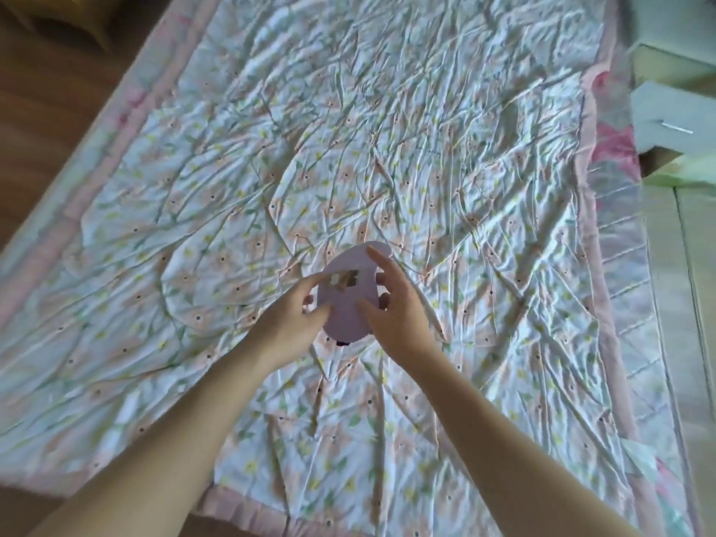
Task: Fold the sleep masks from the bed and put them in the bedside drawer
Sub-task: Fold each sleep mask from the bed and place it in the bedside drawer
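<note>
A lilac sleep mask point(346, 300) with a small printed patch on its front is held up over the middle of the bed. My left hand point(288, 323) pinches its left edge between thumb and fingers. My right hand point(395, 308) grips its right side, index finger stretched along the top edge. A dark bit of strap pokes out under the mask. The bedside drawer point(674, 122) stands open at the upper right, white with a slim metal handle.
A crumpled floral quilt point(387, 149) with a pink border covers the bed. Wooden floor point(46, 110) runs along the left. White bedside furniture point(689, 265) lines the right edge beside the bed.
</note>
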